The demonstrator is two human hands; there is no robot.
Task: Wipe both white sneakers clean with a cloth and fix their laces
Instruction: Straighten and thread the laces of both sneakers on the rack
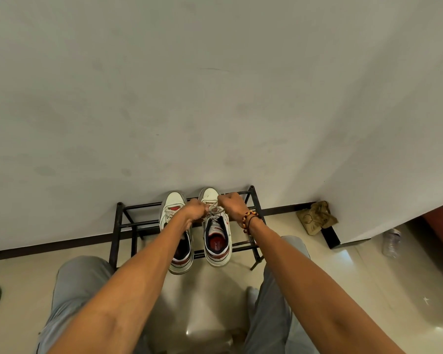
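Dim, soft indoor light; glare patches on glossy floor (205,325); strong wide-angle edge distortion.

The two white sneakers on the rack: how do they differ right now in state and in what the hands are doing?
The right sneaker has its laces held by both the left hand and right hand; the left sneaker is not being handled. The left forearm partly covers the left sneaker, while the right sneaker's red insole shows plainly. Both sit side by side on the black rack, toes toward the wall.

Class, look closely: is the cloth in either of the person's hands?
No: both hands pinch the right sneaker's laces, while the cloth lies on the floor.
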